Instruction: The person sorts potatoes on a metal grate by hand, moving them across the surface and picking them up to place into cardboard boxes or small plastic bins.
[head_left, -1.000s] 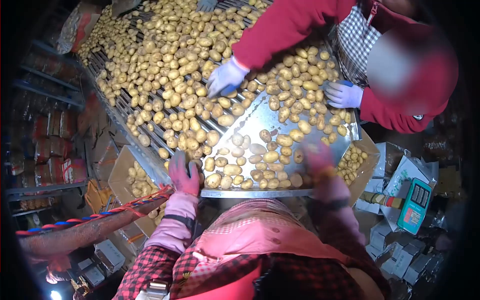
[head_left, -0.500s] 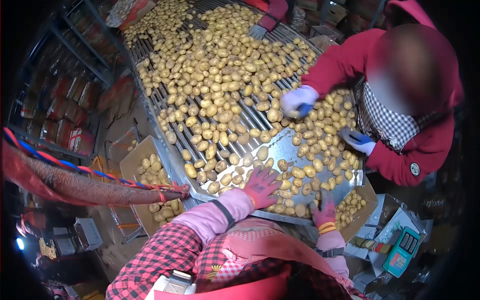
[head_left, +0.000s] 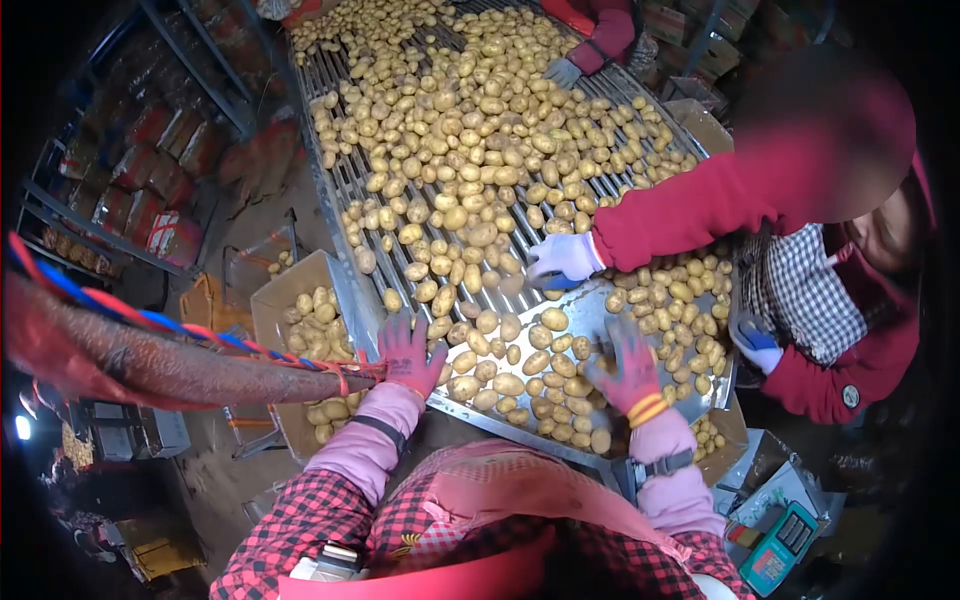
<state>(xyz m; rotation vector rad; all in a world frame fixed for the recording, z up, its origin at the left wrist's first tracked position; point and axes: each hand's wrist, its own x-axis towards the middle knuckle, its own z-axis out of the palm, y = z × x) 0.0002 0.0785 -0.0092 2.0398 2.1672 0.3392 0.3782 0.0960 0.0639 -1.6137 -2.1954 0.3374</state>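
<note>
My left hand [head_left: 408,352], in a pink and grey glove, is open with fingers spread at the left edge of the metal tray [head_left: 590,305]. Potatoes [head_left: 508,384] lie close to its right side. Over the middle of the tray, my right hand [head_left: 628,372] is also gloved and open, its fingers stretched forward. It is beside several potatoes, and nothing shows in its grasp. Beyond the tray, a roller conveyor [head_left: 510,222] carries a thick spread of potatoes.
A co-worker's gloved hand [head_left: 564,260] reaches over the rollers from the right; the other glove [head_left: 757,342] is by the tray's right side. Another person's hand [head_left: 563,72] is at the far end. A potato box [head_left: 268,320] and a rope-wrapped pipe [head_left: 200,365] stand left.
My left hand has moved left, from among the potatoes to the tray's left edge. My right hand has moved forward over the tray. The co-worker's reaching arm is further across the rollers.
</note>
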